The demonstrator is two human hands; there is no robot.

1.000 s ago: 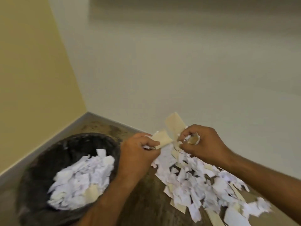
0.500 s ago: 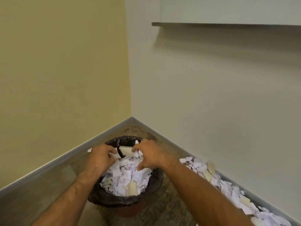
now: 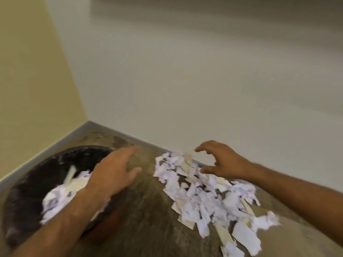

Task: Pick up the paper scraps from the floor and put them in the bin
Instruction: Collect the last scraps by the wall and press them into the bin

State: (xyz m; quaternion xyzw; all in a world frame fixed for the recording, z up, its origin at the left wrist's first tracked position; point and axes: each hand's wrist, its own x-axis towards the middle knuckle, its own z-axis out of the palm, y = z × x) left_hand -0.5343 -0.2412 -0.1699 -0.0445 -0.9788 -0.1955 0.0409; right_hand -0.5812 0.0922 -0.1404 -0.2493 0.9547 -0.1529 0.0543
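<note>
Far left: bin (image 3: 26, 197), dark liner, partly filled with white and tan scraps, blurred. Left hand (image 3: 113, 171) hangs over the bin's right rim, fingers straight and loosely spread, thumb out, holding nothing, pointing right toward the floor pile. Bare brown floor (image 3: 144, 210) lies between this hand and the pile. Paper scraps (image 3: 202, 195) lie in a heap on the floor along the baseboard (image 3: 130, 138), long axis running from far-left to near-right. Right hand (image 3: 220, 160) hovers over the pile's far end, fingers curved and spread like a claw, empty; touching or just above the paper, can't tell. Pile lies right beneath and nearward of these fingers. Right hand is nearer; likely next grab starts at the far end.
</note>
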